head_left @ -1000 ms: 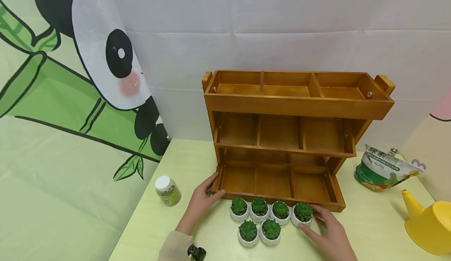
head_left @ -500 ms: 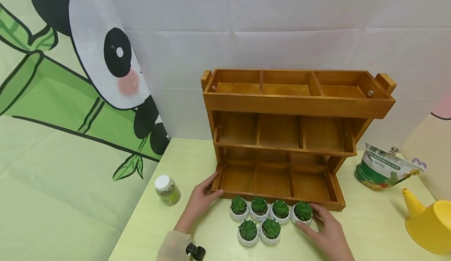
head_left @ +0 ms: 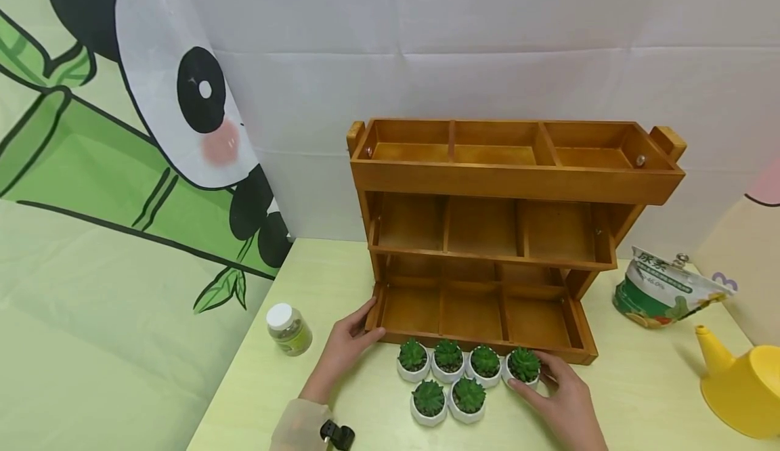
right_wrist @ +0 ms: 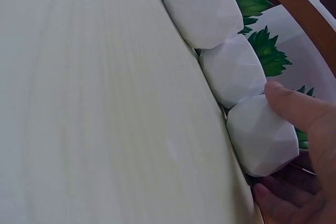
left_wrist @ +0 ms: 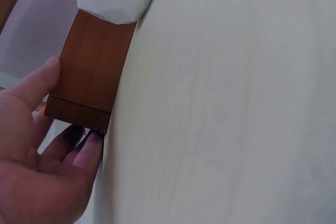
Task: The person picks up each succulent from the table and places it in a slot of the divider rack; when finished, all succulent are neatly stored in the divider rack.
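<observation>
A brown three-tier wooden plant stand (head_left: 514, 185), each tier split into compartments, stands on the table. My left hand (head_left: 343, 351) holds the front left corner of its bottom tray; in the left wrist view the thumb lies on the wood (left_wrist: 90, 66) and the other fingers curl round the end. Several small succulents in white faceted pots (head_left: 449, 358) sit in two rows before the stand. My right hand (head_left: 563, 397) grips the rightmost pot (head_left: 522, 368) of the back row, thumb in front and fingers at the far side. In the right wrist view this white pot (right_wrist: 262, 135) touches its neighbour.
A clear jar with a white lid (head_left: 289, 329) stands on the left of the table. To the right are a green and white clipped bag (head_left: 661, 292) and a yellow watering can (head_left: 743, 390). A white cloth (head_left: 487, 45) hangs behind.
My right thumb has shifted slightly left along the front of the rightmost pot. The left hand, the pots and the stand keep their places.
</observation>
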Demonstrator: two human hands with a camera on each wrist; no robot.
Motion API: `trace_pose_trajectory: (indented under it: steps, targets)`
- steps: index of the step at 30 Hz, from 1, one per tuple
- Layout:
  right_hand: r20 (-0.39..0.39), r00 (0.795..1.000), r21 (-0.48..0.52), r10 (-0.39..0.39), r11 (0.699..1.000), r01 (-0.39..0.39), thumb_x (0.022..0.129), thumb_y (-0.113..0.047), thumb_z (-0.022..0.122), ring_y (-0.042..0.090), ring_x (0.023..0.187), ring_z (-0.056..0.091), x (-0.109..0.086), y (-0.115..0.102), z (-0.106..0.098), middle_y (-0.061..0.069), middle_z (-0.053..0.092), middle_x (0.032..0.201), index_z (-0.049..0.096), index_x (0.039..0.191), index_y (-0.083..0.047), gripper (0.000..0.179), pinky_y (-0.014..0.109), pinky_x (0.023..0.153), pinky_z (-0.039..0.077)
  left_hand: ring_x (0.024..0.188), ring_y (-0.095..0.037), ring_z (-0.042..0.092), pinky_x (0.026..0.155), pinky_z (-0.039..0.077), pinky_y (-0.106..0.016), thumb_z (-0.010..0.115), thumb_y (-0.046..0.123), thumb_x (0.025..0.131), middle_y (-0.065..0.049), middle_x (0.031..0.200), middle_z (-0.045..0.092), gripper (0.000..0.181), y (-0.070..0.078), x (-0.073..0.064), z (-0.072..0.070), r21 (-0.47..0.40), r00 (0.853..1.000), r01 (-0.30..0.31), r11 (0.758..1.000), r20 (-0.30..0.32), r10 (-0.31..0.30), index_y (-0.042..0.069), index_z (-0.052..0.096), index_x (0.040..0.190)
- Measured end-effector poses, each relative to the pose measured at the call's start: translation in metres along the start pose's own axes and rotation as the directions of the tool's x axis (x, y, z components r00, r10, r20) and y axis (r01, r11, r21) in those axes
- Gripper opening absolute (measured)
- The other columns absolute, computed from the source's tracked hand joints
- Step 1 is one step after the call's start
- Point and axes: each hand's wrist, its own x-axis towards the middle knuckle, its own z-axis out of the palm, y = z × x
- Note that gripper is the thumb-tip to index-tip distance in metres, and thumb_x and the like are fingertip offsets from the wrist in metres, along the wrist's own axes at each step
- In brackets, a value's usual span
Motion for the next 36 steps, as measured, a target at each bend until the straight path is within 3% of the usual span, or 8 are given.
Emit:
trace_pose_trajectory:
  steps: [9, 19, 36]
  targets:
    - [0.01, 0.999, 0.046, 0.037, 0.998, -0.038, 0.078, -0.043, 0.094, 0.049, 0.125, 0.059, 0.0004, 0.0008, -0.0007, 0.031, 0.057, 0.137, 0.059, 0.138, 0.008, 0.086, 0.036, 0.097, 0.056, 0.14, -0.034, 0.049, 0.11, 0.046, -0.037, 0.077, 0.007, 0.095, -0.014, 0.159, 0.045, 0.067, 0.0004, 0.0015, 0.0009, -0.018, 1.0, 0.012, 1.0, 0.004, -0.012, 0.015, 0.051, 0.157]
    - [0.001, 1.0, 0.043, 0.02, 0.999, -0.02, 0.078, -0.039, 0.095, 0.048, 0.123, 0.06, 0.0001, -0.0001, 0.002, 0.031, 0.057, 0.137, 0.06, 0.138, 0.009, 0.085, 0.037, 0.097, 0.056, 0.139, -0.035, 0.051, 0.109, 0.047, -0.039, 0.08, 0.011, 0.094, -0.014, 0.158, 0.046, 0.068, 0.0002, 0.0009, -0.0008, -0.015, 1.0, 0.011, 1.0, 0.001, -0.011, 0.015, 0.052, 0.156]
    - [0.0, 0.994, 0.091, 0.108, 0.99, -0.107, 0.076, -0.04, 0.095, 0.049, 0.124, 0.061, -0.001, -0.0014, 0.0011, 0.035, 0.055, 0.139, 0.06, 0.14, 0.007, 0.087, 0.034, 0.092, 0.059, 0.14, -0.035, 0.049, 0.109, 0.047, -0.04, 0.08, 0.011, 0.094, -0.015, 0.158, 0.046, 0.067, -0.0009, 0.0006, -0.0001, -0.036, 1.0, 0.015, 0.999, 0.003, -0.015, 0.013, 0.052, 0.155]
